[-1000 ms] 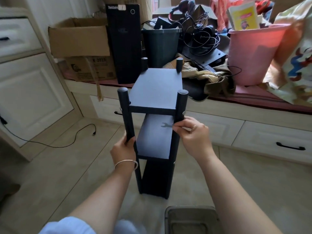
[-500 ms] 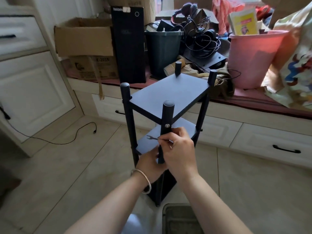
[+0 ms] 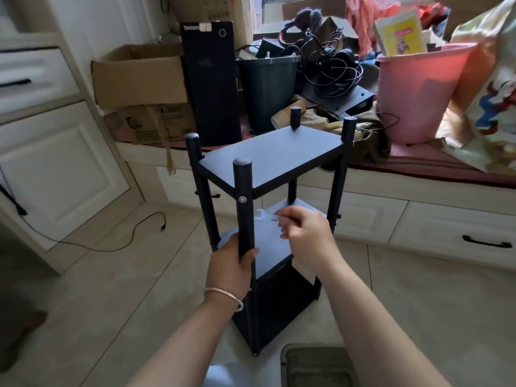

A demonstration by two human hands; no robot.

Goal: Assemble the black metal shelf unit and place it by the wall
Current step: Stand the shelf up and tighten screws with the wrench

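Head view: the black metal shelf unit (image 3: 268, 160) with three flat tiers and four round posts stands upright on the tiled floor (image 3: 117, 275), near the cluttered window bench. The left hand (image 3: 231, 266) grips its nearest post; the right hand (image 3: 304, 233) pinches a small blurred silver wrench (image 3: 264, 215).

Black shelf unit (image 3: 268, 155), pink bucket (image 3: 416, 90), brown cardboard box (image 3: 139, 76), beige floor tiles (image 3: 111, 275).
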